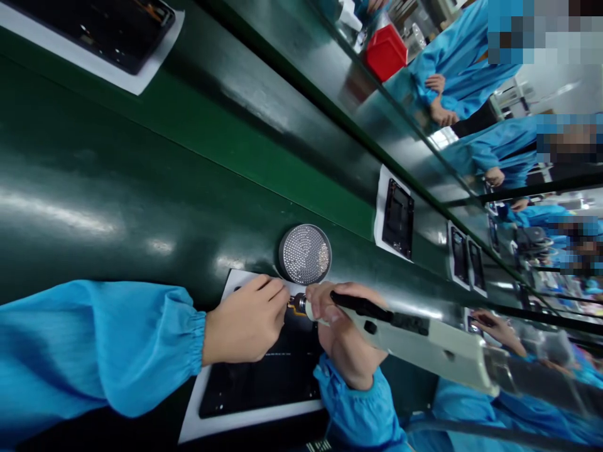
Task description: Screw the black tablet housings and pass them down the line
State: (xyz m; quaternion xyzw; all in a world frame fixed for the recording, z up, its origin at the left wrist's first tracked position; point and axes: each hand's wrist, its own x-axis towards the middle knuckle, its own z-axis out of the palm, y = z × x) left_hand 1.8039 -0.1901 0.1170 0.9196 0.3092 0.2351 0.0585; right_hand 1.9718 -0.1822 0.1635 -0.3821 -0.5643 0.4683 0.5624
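We look down on a green bench [155, 172], where a black panel [264, 384] lies on a white sheet [245, 417] at the near side, partly covered by both hands. The right hand [346, 333] is wrapped around the front of a pale driver [433, 348], whose body slants away to the right and whose tip points left, over the far part of the panel. The left hand [249, 320] lies above the panel's left side, its fingers bunched just beside the driver's tip; we cannot tell whether they pinch anything. Between the two hands we note an orange strip [298, 306] at the tip. Just beyond the hands stands a round dish [305, 254] with a dimpled floor, small pale bits gathered toward its right side. We find a second device [113, 31] on paper at the far left and a third device [399, 216] on paper to the right of the dish. At the far right, people in blue sleeves [452, 69] stand near a red bin [386, 52].
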